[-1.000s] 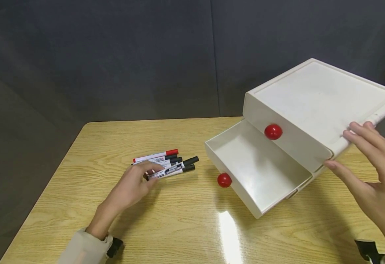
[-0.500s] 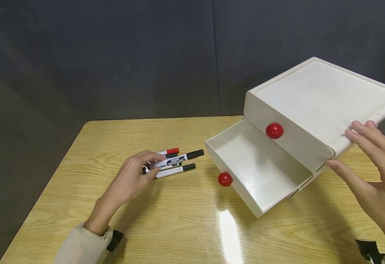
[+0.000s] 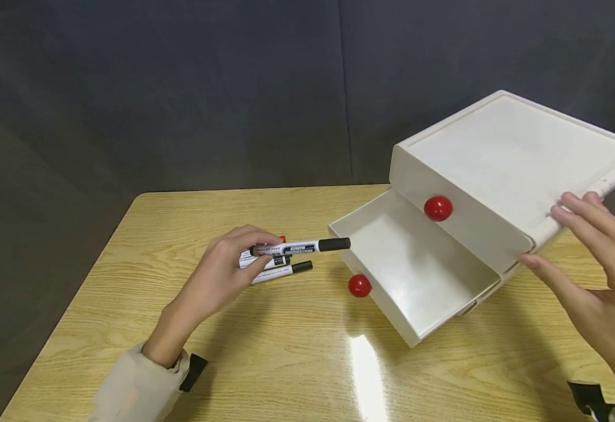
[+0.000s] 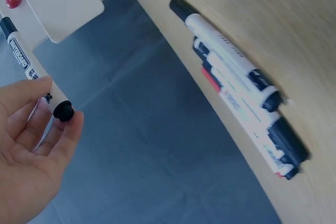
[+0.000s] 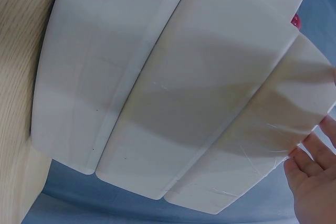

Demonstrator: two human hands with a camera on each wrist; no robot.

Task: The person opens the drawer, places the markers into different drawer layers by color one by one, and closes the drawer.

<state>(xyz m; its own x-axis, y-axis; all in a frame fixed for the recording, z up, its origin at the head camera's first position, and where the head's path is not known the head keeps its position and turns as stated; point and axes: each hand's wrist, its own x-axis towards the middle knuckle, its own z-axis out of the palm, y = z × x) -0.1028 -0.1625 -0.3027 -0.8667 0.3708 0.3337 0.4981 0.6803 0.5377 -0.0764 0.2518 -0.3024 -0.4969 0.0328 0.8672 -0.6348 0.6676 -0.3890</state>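
Observation:
My left hand pinches a whiteboard marker with a white barrel and black cap, its capped end pointing right towards the open drawer. In the left wrist view the thumb and fingers hold the marker near its black tail end. Several other markers lie on the table below and behind that hand, one with a red cap. My right hand rests on the upper side edge of the white drawer cabinet, its fingertips touching the rim. The lower drawer stands pulled out, with nothing seen in it.
The upper drawer with a red knob is closed. Another red knob sticks out from the lower drawer's front. A wooden table bears everything, and a dark cloth hangs behind it.
The left hand has lifted one black-capped marker off the group and carried it rightwards, so its cap now reaches the drawer's front in the head view. The right hand stays at the cabinet's edge.

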